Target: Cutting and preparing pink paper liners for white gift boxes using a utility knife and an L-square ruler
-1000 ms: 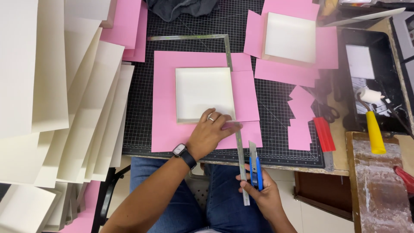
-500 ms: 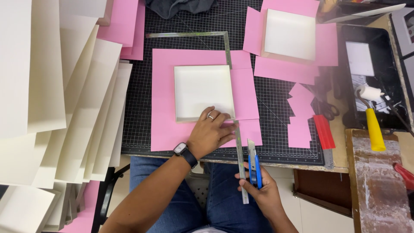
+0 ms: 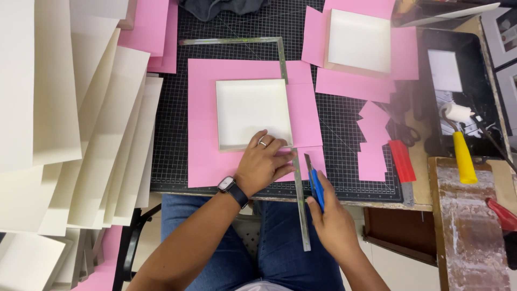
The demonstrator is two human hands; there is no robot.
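Note:
A pink paper sheet (image 3: 203, 118) lies on the black cutting mat (image 3: 172, 151), and a shallow white box tray (image 3: 250, 110) sits on it. My left hand (image 3: 264, 164), with a ring and a wristwatch, presses flat on the sheet at the tray's near edge, its fingertips on a metal L-shaped ruler (image 3: 299, 205). The ruler runs along the tray's right side and out over the table's front edge. My right hand (image 3: 334, 221) holds a blue utility knife (image 3: 315, 186) just right of the ruler, blade pointing away from me.
Cream card sheets (image 3: 64, 124) fan out at the left. A second white tray on pink paper (image 3: 358, 40) lies at the back right, pink offcuts (image 3: 372, 145) and a red cutter (image 3: 401, 161) beside it. A yellow-handled roller (image 3: 463, 145) rests by a black tray.
My right hand has moved the blue knife up along the ruler, toward the pink sheet's near edge. My left hand stays pressed in place.

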